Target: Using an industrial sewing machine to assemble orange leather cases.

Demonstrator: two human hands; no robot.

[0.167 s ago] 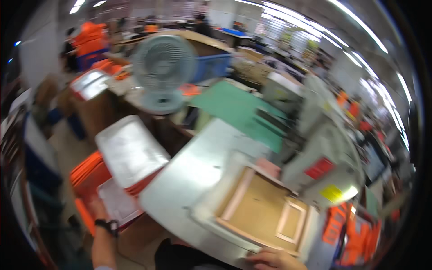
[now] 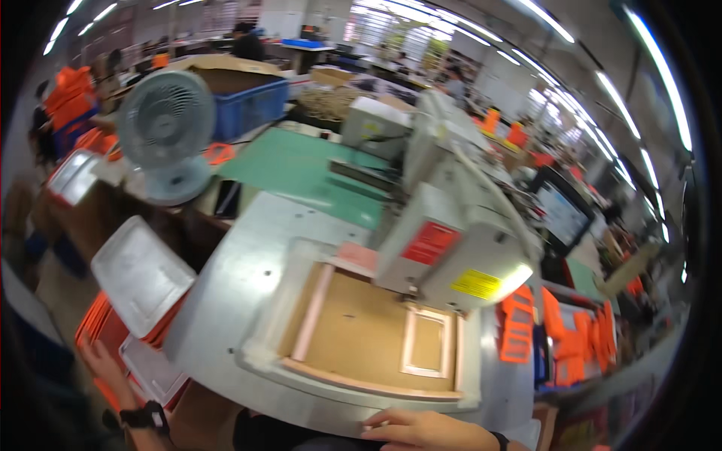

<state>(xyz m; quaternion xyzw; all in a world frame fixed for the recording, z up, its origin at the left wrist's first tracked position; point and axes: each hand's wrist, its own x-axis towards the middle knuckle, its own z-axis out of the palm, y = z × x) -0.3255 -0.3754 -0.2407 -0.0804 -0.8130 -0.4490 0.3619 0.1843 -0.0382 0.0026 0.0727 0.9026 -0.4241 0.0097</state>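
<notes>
My left hand (image 2: 105, 372) reaches down at the lower left, fingers stretched out and apart, against a stack of flat orange pieces (image 2: 94, 319). Beside it lie a pale tray-like sheet (image 2: 154, 368) and, higher up, a shiny whitish rectangular one (image 2: 143, 274) over orange material. At the front edge of the metal work table (image 2: 226, 301), my right hand (image 2: 425, 430) has its fingers bent together; a tiny pale bit shows at them, too small to name. Beyond that hand sits a brown template board (image 2: 350, 323) with pink strips and a small pink-edged frame (image 2: 429, 342), under the sewing machine head (image 2: 466, 255).
Behind the table are a green mat (image 2: 301, 173), a grey fan (image 2: 169, 124), a phone (image 2: 228, 199) and a blue crate (image 2: 252, 105). To the right, orange pieces (image 2: 575, 338) fill a bin, with a monitor (image 2: 564, 210) above. Other people are in the background.
The view has swung right, so the table and machine appear farther left. My left hand stays by the orange stack, its fingers now showing more plainly; my right hand remains at the table edge.
</notes>
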